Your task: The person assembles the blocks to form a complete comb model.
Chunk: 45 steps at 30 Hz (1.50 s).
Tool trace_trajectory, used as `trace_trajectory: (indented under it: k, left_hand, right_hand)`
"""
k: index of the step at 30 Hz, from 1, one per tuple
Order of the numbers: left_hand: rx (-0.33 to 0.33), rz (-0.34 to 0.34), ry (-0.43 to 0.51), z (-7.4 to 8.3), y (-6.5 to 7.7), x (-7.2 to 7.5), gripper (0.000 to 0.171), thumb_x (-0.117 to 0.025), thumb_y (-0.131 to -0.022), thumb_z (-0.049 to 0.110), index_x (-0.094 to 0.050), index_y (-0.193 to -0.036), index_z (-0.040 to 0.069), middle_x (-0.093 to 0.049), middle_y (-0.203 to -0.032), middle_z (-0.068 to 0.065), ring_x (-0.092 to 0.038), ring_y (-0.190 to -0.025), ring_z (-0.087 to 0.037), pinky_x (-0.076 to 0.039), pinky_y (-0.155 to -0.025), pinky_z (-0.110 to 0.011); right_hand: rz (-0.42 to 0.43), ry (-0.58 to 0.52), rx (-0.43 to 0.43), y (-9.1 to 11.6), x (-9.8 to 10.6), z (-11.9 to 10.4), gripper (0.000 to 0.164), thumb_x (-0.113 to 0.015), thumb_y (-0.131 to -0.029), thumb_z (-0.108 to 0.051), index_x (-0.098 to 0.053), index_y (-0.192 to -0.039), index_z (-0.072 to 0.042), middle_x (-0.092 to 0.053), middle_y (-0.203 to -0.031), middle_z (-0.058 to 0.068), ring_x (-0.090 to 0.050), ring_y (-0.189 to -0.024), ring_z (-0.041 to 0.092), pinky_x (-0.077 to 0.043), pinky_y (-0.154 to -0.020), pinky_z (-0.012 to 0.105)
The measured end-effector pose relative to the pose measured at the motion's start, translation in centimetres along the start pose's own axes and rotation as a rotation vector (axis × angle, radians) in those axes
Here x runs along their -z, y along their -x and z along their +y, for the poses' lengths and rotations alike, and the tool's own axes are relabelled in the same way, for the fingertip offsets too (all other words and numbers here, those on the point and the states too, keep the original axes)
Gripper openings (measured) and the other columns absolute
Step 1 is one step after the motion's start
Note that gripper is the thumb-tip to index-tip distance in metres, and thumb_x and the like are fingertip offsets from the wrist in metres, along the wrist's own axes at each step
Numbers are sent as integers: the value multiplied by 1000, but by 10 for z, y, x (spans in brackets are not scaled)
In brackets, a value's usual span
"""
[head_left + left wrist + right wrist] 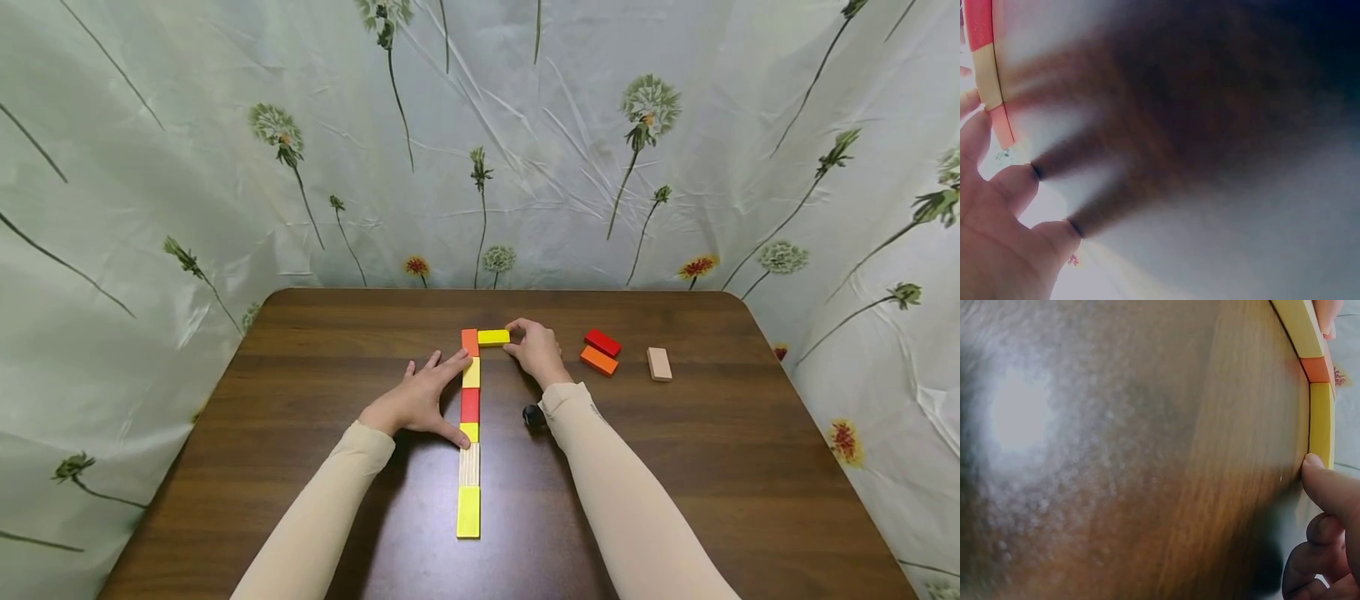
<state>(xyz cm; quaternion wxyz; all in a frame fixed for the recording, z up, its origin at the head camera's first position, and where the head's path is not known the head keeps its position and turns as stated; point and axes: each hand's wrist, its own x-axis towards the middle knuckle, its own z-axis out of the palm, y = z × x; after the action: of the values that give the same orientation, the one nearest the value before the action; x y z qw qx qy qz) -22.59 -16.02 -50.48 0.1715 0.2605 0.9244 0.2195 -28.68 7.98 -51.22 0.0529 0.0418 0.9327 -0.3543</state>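
Observation:
A straight row of flat blocks runs away from me on the table, with a yellow block [468, 521] nearest and an orange block [470, 340] farthest. Between them lie a striped wood-toned block [469, 468], a red block [470, 406] and more yellow ones. My left hand [422, 398] spreads its fingers along the row's left side, index tip at the pale yellow block [472, 375], thumb near the striped one. At the far end, another yellow block [492, 337] extends rightward from the orange block. My right hand [538, 353] holds its right end between thumb and index finger.
Right of my right hand lie a loose red block [602, 342], an orange block [599, 361] and a pale wooden block [659, 365]. The brown table [300, 333] ends at a flower-printed curtain [555, 225]. A black round device [534, 418] sits at my right wrist.

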Motion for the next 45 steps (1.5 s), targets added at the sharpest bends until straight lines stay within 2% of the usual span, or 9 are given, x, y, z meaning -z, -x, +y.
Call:
trace_trajectory:
  k: [9,17,30,36,45]
  left_hand:
    - [0,-1,4,0,-1,0,138,-99,-63,66,-26,-173,23,-17,-182,2,-10,-167,-49,-9,-123,-85]
    - [22,-16,1,-1,-1,1,140,-98,-63,68,-23,-173,27,-14,-182,5,-9,-168,-48,-9,-124,-84]
    - [-3,6,-25,0,-1,-1,139,-97,-62,70,-26,-173,24,-20,-181,1,-15,-166,-50,-13,-122,-85]
    - [-8,3,-31,-1,-1,-2,139,-95,-63,73,-26,-173,23,-19,-182,1,-14,-166,-49,-13,-122,-85]
    - [-11,14,-46,-1,0,0,138,-94,-62,74,-27,-173,24,-19,-181,3,-15,-167,-46,-15,-123,-84]
  right_hand:
    - [-24,-4,30,0,3,3,45,-77,-102,-24,-66,-145,-24,-63,-86,5,-55,-75,21,-38,-73,35]
    - [-21,-28,28,1,2,5,41,-77,-101,-23,-69,-142,-22,-61,-84,5,-54,-74,21,-39,-69,32]
    - [-78,-21,94,3,6,11,50,-76,-103,-26,-61,-150,-16,-60,-80,6,-53,-69,19,-40,-64,29]
    - [-109,6,109,3,6,13,51,-74,-104,-28,-59,-151,-17,-61,-84,6,-53,-72,19,-39,-65,29]
    - [-113,38,122,3,7,11,50,-71,-105,-28,-58,-153,-19,-58,-84,5,-54,-76,19,-39,-74,35]
